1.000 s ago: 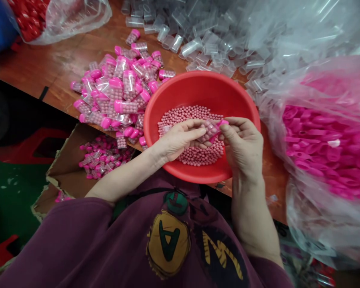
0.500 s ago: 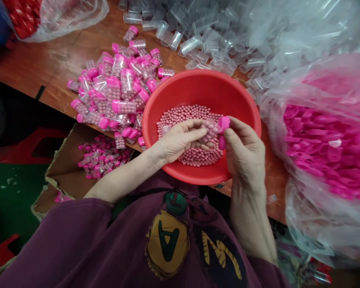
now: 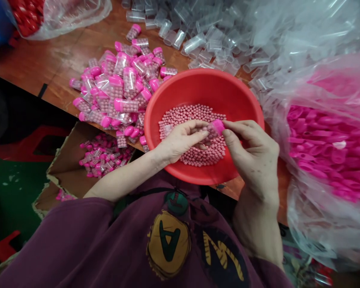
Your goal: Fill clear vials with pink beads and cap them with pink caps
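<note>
Over a red plastic basin (image 3: 204,84) my left hand (image 3: 181,140) is shut on a clear plastic tube filled with pink beads (image 3: 211,132). A pink cap (image 3: 218,127) sits on the tube's end, and my right hand (image 3: 253,154) pinches it between thumb and fingers. Below both hands, a layer of loose pink beads (image 3: 195,114) covers the basin's floor. The hands hide part of the beads and most of the tube.
Capped bead-filled tubes (image 3: 117,90) lie heaped on the wooden table (image 3: 45,60) left of the basin, with more in a cardboard box (image 3: 67,170). Empty clear tubes (image 3: 204,40) lie behind it. A plastic bag of pink caps (image 3: 327,148) stands right.
The pink cap has moved from the side of the tube onto its end. My right hand has turned and shifted slightly right, with its thumb and fingers now around the cap.
</note>
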{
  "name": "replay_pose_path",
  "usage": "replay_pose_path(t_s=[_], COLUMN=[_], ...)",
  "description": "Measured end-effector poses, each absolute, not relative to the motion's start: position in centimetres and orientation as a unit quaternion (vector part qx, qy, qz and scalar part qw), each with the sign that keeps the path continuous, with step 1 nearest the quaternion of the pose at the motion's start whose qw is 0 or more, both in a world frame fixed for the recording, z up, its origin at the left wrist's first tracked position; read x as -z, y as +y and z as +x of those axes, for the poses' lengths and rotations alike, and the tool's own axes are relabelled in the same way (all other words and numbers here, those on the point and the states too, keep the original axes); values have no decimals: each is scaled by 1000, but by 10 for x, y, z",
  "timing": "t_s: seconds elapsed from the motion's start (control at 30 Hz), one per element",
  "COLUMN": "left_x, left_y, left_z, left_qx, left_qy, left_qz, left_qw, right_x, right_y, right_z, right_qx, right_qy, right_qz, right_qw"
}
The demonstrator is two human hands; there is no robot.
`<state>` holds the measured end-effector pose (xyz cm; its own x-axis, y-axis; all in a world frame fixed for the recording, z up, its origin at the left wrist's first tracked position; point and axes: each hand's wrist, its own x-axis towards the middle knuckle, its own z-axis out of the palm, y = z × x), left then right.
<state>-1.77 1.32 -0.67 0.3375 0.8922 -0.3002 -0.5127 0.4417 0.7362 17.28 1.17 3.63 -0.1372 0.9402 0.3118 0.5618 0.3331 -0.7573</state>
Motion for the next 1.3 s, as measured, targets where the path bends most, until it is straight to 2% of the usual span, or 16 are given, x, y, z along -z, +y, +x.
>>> replay_pose_path(t_s=[0.23,0.5,0.67,0.73,0.8,0.87,0.93,1.0,1.17,1.3], left_x=[1,-5,-9,-8,-7,-5,-4,-3,-1,-2], left_y=[14,17,18,19,18,17,16,16,17,17], left_z=[-17,-10,-12,-15,-18,-19,-18,-17,-16,-14], left_qx=[-449,-486,-486,-479,-462,-447,-441,-443,-466,-465], left_qy=[351,396,357,350,355,364,370,372,383,403], left_qz=[253,248,252,250,252,260,271,275,243,227], left_qw=[782,739,757,765,773,775,772,768,760,755], right_x=[-32,-23,-33,-29,-20,-9,-3,-2,-5,7], right_y=[15,20,20,19,20,21,21,19,4,0], right_z=[171,166,181,187,188,184,177,170,159,151], right_qx=[-234,-155,-239,-297,-330,-327,-307,-280,-184,-75], right_qy=[-731,-804,-806,-777,-720,-652,-616,-636,-777,-790], right_qz=[-516,-448,-420,-420,-441,-475,-510,-536,-515,-555], right_qw=[380,358,342,363,423,492,516,480,312,249])
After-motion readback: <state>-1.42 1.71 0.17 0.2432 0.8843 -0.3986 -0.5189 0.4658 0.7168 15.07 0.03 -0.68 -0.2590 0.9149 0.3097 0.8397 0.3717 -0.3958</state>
